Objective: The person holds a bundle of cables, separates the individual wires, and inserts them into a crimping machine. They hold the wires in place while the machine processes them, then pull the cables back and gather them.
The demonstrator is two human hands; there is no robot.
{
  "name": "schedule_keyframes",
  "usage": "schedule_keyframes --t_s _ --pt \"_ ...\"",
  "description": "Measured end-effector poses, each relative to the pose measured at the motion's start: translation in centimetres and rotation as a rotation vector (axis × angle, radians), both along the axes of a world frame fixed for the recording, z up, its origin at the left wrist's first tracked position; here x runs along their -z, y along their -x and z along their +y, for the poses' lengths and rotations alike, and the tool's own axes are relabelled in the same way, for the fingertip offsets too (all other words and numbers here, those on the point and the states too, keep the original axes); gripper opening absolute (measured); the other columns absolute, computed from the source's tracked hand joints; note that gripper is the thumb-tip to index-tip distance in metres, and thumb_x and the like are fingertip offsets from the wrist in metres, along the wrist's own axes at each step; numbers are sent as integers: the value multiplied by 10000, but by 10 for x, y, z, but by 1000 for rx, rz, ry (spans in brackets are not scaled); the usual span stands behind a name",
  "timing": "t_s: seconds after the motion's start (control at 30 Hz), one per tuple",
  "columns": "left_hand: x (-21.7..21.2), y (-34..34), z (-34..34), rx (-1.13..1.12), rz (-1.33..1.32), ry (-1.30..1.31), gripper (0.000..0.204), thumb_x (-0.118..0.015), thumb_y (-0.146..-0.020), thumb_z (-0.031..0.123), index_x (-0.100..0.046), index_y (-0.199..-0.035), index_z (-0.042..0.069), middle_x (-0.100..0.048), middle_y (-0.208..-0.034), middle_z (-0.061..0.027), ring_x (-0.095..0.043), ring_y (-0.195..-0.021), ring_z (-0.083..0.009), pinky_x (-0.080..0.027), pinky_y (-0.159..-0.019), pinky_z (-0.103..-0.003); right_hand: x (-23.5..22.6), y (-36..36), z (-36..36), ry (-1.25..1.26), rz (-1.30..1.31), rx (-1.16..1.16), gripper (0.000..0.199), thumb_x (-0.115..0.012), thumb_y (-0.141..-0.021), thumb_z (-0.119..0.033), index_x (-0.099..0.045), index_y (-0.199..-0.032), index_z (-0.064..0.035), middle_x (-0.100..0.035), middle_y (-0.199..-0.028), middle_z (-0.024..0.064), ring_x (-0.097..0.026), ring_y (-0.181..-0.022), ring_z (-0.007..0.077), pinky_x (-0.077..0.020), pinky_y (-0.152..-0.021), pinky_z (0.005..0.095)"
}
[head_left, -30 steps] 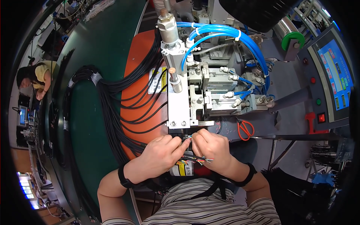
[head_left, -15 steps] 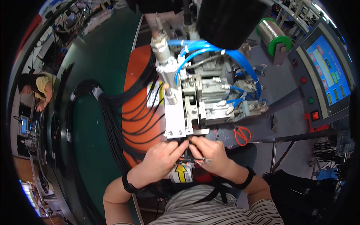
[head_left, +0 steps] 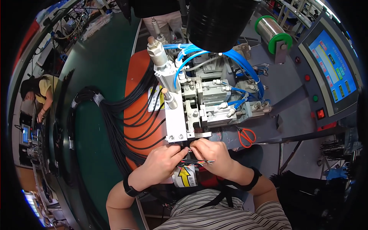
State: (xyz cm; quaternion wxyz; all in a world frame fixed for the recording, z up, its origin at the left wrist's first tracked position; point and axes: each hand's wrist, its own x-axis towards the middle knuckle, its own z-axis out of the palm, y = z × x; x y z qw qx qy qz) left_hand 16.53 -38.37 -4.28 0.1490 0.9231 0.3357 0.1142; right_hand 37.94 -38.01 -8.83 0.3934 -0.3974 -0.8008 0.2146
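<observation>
My left hand and my right hand meet just below the front end of the metal pneumatic fixture. Both are closed, thumbs and fingers pinched toward each other over a small piece at the fingertips that I cannot make out. Below the fingers, dark cable ends with stripped coloured wires stick out toward my right palm. Black cables run in from the left over an orange board toward the fixture. A yellow arrow label shows beneath my hands.
A thick black cable bundle lies on the green table. Red-handled scissors rest right of the fixture. Behind them are blue air hoses, a solder wire spool and a control screen. Another person sits far left.
The view has shifted slightly, so the fixture appears a little farther left. Both hands stay pinched together at its front end, with small finger movements.
</observation>
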Motion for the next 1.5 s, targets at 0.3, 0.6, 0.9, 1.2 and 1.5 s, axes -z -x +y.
schedule_keyframes --t_s 0.3,0.6,0.9,1.2,1.5 --pt "-8 1 5 76 82 -59 405 -612 -776 105 -614 -1161 -21 -541 -895 -73 -606 -757 -219 -497 -651 -336 -16 2 -3 54 -359 -29 88 -668 -830 -54 -616 -898 -33 -646 -781 123 -645 -635 315 -499 -510 368" --pt "5 7 0 68 72 -134 394 -593 -799 111 -615 -1173 -12 -527 -890 -70 -604 -754 -207 -492 -642 -331 21 -2 -6 732 423 -24 158 -608 -946 -145 -626 -942 12 -663 -742 56 -633 -586 134 -489 -528 273" --pt "-9 -10 9 101 113 -93 404 -589 -798 99 -616 -1190 4 -513 -876 -64 -596 -739 -203 -489 -633 -330 22 -15 3 742 324 -110 195 -606 -949 -169 -641 -901 16 -644 -677 26 -594 -557 86 -453 -511 258" --pt "-30 -30 -9 54 124 -152 443 -619 -784 113 -622 -1224 66 -524 -900 -50 -573 -734 -203 -463 -660 -330 0 -31 -6 633 330 -72 234 -665 -903 -192 -637 -783 7 -557 -588 -21 -504 -533 38 -405 -479 265" --pt "-33 -28 -11 42 147 -69 451 -634 -777 111 -631 -1228 97 -555 -953 -38 -582 -787 -206 -465 -708 -329 1 -35 -2 820 375 -219 208 -649 -913 -164 -648 -796 9 -543 -572 -25 -470 -525 26 -369 -474 232"
